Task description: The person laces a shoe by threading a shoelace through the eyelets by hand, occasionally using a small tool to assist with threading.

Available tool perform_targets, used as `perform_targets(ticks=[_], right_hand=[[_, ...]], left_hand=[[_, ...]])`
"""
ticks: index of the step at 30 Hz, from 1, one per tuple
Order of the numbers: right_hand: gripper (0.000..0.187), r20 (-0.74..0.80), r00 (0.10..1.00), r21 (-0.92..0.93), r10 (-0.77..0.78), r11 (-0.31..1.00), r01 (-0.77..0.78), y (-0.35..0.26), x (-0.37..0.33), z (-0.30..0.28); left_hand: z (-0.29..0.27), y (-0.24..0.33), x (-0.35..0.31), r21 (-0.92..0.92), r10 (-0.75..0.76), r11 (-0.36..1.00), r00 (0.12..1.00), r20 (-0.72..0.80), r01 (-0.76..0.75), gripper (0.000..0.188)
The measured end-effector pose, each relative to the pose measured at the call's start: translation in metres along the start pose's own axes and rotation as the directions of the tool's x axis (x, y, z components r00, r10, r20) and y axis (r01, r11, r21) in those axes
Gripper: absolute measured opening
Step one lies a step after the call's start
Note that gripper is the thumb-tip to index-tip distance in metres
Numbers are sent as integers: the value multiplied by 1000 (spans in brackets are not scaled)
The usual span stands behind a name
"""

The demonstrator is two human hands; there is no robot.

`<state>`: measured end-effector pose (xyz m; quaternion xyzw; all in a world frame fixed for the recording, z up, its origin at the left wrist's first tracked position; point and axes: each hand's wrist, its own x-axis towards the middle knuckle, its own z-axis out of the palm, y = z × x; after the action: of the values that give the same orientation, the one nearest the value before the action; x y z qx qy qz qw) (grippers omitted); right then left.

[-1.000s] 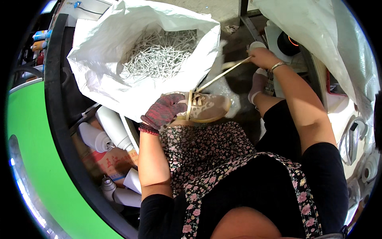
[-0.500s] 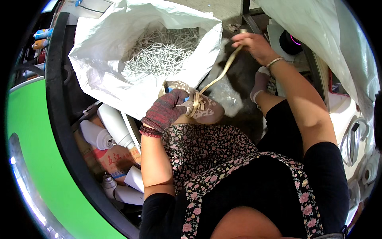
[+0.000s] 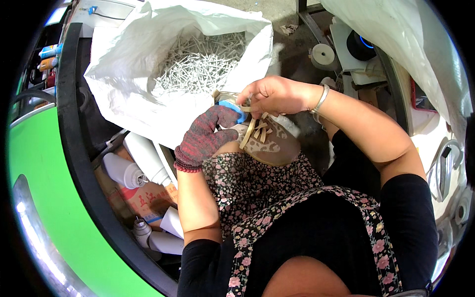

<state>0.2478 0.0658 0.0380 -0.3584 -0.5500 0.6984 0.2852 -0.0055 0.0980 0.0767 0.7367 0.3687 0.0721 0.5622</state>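
A brown sneaker (image 3: 279,143) with pale leopard patches, a blue lining and tan laces rests on my lap, toe to the right. My left hand (image 3: 205,134), in a dark red and grey knit glove, is closed on the shoe's near side by the opening. With bent fingers, my bare right hand (image 3: 277,96) is at the upper lacing, closed on a tan shoelace (image 3: 248,133). Its fingertips partly cover the eyelets there. Where the lace's free end lies, I cannot make out.
Beyond the shoe stands a white woven sack (image 3: 114,64) of loose nails (image 3: 198,64). Left are a green machine panel (image 3: 54,198) and white bottles (image 3: 118,168) over a carton. At right are a white roll (image 3: 323,55), a black round device (image 3: 360,45) and plastic sheeting (image 3: 420,44).
My right hand has come back from the far right, where it held the lace stretched out, to the shoe's lacing. The shoe has shifted right; my gloved hand still holds it.
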Motion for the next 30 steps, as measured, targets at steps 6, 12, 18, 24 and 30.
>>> perform_targets(ticks=[6, 12, 18, 24, 30], right_hand=[[16, 79, 969, -97, 235, 969, -227, 20, 3, -7], [22, 69, 958, -210, 278, 943, -258, 30, 5, -3], [45, -91, 910, 0, 405, 914, -406, 27, 10, -4], [20, -316, 935, 373, 161, 927, -34, 38, 12, -3], [12, 81, 962, -183, -261, 945, 272, 3, -1, 2]], left_hand=[[-1, 1, -1, -65, -61, 996, 996, 58, 65, 36], [-1, 5, -5, -222, -79, 971, 995, 64, 91, 35], [-2, 7, -6, -181, -2, 983, 994, 107, 21, 33], [-4, 6, -2, -227, 13, 974, 994, 111, 13, 32], [-4, 1, -7, -301, -51, 951, 996, 68, 70, 30]])
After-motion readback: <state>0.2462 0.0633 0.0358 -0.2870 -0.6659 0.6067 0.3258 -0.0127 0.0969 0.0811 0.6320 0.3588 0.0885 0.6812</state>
